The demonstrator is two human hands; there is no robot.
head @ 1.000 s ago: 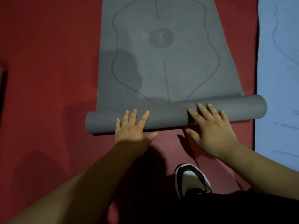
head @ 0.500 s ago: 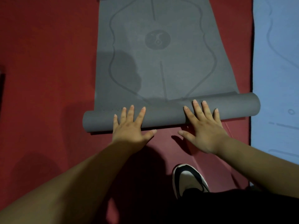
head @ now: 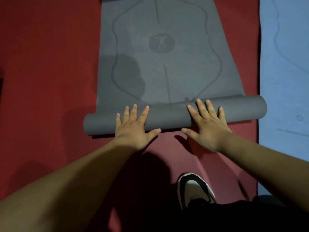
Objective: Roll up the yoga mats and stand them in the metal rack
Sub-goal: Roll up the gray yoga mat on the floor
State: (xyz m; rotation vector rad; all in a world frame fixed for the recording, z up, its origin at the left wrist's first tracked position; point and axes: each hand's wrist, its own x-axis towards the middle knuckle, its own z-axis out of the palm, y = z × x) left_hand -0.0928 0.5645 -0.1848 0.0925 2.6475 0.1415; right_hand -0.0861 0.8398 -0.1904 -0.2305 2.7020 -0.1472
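A grey yoga mat (head: 160,67) with a printed outline and a round emblem lies on the red floor, stretching away from me. Its near end is rolled into a tube (head: 168,116) that runs across the view, tilted up to the right. My left hand (head: 133,128) presses flat on the roll's left half, fingers straight and spread. My right hand (head: 207,126) presses flat on the right half in the same way. A blue yoga mat (head: 284,72) lies flat at the right. No metal rack is in view.
Red floor covering (head: 46,64) spreads to the left and under the mats. My black and white shoe (head: 194,188) stands on the floor just behind the roll, below my right arm. A dark object touches the left edge of the view.
Both hands have pushed the roll a little farther away from me, so the roll has moved up the mat toward the round emblem. The fingers stay flat on it.
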